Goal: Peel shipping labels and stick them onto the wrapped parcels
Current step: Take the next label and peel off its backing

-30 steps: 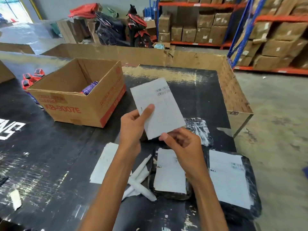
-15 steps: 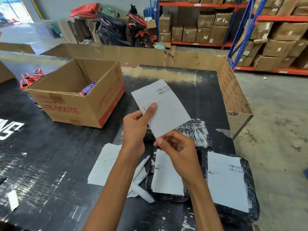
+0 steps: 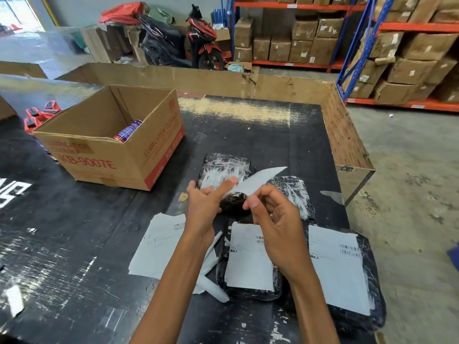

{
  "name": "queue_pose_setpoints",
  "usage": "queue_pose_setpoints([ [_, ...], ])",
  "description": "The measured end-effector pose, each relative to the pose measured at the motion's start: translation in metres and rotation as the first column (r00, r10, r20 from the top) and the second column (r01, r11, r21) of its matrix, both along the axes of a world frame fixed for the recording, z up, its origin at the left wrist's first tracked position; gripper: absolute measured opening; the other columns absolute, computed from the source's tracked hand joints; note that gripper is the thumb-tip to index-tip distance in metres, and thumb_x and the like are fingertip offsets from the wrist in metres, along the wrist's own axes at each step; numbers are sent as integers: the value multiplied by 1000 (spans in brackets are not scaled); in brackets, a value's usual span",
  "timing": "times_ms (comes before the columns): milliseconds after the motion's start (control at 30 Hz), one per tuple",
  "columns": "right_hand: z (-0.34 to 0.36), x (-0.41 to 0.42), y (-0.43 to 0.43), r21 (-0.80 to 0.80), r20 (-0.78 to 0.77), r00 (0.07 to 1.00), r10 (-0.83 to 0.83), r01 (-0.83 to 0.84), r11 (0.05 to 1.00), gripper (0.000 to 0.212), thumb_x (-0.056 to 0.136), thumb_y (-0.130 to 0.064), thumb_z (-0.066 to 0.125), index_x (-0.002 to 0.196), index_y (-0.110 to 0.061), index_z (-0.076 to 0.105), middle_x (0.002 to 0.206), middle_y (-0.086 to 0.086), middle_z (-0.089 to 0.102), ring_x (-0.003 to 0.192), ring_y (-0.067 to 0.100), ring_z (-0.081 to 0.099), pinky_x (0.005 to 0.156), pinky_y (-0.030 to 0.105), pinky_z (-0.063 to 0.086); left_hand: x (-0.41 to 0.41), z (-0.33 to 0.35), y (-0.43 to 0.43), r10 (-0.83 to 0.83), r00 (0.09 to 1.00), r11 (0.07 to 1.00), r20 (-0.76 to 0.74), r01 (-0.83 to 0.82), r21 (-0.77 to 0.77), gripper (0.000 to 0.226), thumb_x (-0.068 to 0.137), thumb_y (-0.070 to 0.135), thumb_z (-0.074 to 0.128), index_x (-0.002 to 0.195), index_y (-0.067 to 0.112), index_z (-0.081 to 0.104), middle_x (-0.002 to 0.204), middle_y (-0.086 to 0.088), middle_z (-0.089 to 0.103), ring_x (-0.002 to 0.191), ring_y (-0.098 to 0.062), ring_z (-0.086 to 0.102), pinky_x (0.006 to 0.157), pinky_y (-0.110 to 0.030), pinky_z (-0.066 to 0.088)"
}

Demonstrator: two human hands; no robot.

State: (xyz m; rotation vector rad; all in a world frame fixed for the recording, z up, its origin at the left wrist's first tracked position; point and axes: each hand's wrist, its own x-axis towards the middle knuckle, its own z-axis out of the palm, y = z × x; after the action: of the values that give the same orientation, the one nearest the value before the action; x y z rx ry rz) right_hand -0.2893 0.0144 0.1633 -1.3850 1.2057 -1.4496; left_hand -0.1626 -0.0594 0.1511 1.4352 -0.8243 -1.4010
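1. Since a second ago, the shipping label (image 3: 260,180) has tipped from facing the camera to nearly edge-on and has sunk low over two unlabelled wrapped parcels (image 3: 223,165).
2. The left hand (image 3: 203,209) pinches the label's left end, with the thumb stretched along the top.
3. The right hand (image 3: 278,232) pinches the near edge between thumb and forefinger, wrist bent, close beside the left.
4. Two labelled parcels (image 3: 248,259) lie nearer, their barcodes too small to read.
5. The cardboard box (image 3: 99,157) reads "LUBRICATION CLEANER" and "KB-9007E".
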Motion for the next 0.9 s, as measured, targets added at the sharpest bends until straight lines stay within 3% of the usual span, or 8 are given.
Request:
queue_pose_setpoints([
  [100,5,-3,4,12,-100,995,6,-5,1000,18,102,-28,54,89,-19,60,81,2,64,70,23,52,66,41,44,2,-4,15,77,966,980,249,-26,-199,104,81,41,81,158,42,12,162,1,28,150,-23,25,119,-51,30],
  [167,10,-6,7,7,-190,982,22,-21,1000,18,103,-30,52,90,-20,59,80,-12,61,71,5,52,67,20,40,7,-1,23,56,958,881,281,85,-466,55,95,33,68,146,42,47,151,14,49,143,-12,38,119,-48,32],
  [233,14,-9,10,6,-262,965,34,-33,999,18,103,-30,52,90,-19,59,78,-20,57,72,0,52,66,11,37,12,6,32,-80,961,788,267,224,-573,28,102,21,57,126,29,70,130,13,68,130,-13,56,112,-44,43],
  [300,17,-10,11,5,-294,955,43,-44,999,17,103,-32,52,91,-21,58,77,-19,57,68,3,50,62,14,38,13,12,39,-170,938,728,303,327,-603,25,103,17,55,116,22,76,117,7,75,119,-21,63,102,-42,49],
  [433,15,-12,12,-38,-386,922,-13,-1,999,12,103,-35,54,93,-30,58,89,6,68,70,23,52,69,46,49,16,7,44,-188,909,664,372,397,-633,27,101,24,56,117,20,76,109,0,76,110,-29,64,93,-43,52],
  [533,14,-12,13,-121,-452,884,-117,69,990,9,101,-29,59,92,-29,61,86,-16,64,71,14,52,74,39,46,20,5,43,-206,907,642,367,408,-650,28,99,25,56,116,19,77,107,0,77,108,-28,64,90,-34,54],
  [633,18,-14,15,-177,-490,849,-199,127,976,8,99,-25,63,91,-28,64,79,-33,55,69,3,51,76,34,40,21,5,44,-205,900,618,386,425,-662,23,98,24,58,111,21,78,103,5,78,105,-25,66,90,-39,54],
  [900,18,-20,16,-150,-476,866,-153,91,984,8,100,-30,61,92,-33,61,74,-20,52,66,15,47,74,38,43,19,7,47,-187,893,597,410,435,-674,18,94,25,66,107,24,78,99,12,78,100,-20,68,86,-43,54],
])
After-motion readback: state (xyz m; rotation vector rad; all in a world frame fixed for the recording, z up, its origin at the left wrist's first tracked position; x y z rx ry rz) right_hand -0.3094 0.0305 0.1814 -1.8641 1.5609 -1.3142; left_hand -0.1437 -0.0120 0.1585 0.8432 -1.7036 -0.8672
